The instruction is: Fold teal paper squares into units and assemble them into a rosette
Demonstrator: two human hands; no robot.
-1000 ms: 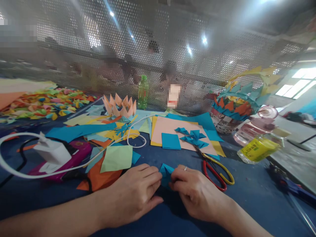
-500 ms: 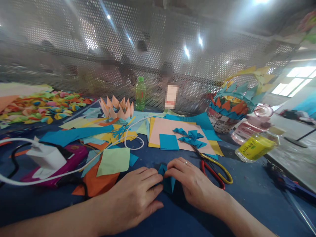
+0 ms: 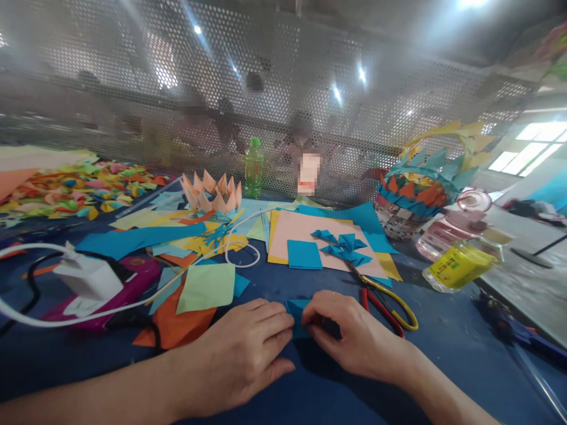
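A small folded blue piece of paper (image 3: 300, 326) lies on the dark blue table between my two hands, partly covered by the fingers. My right hand (image 3: 349, 333) pinches its right side between thumb and fingers. Stretched out low over the table, my left hand (image 3: 254, 342) touches the paper's left edge with its fingertips, its thumb apart below. Beyond them, a flat blue square (image 3: 305, 254) and several folded blue paper pieces (image 3: 348, 248) rest on a pale pink sheet (image 3: 283, 227). Scissors (image 3: 390, 304) with red and yellow handles lie beside my right hand.
On the left are a white charger (image 3: 88, 277) on a purple power strip (image 3: 144, 274), cables and loose paper. Behind stand a peach paper ring (image 3: 215, 200) and a green bottle (image 3: 253, 171). A paper basket (image 3: 401, 218), bottles and a blue tool (image 3: 522, 333) are at right.
My right hand has curled closer over the folded paper, which now looks flatter and shows less of its lower point. My left hand has hardly moved.
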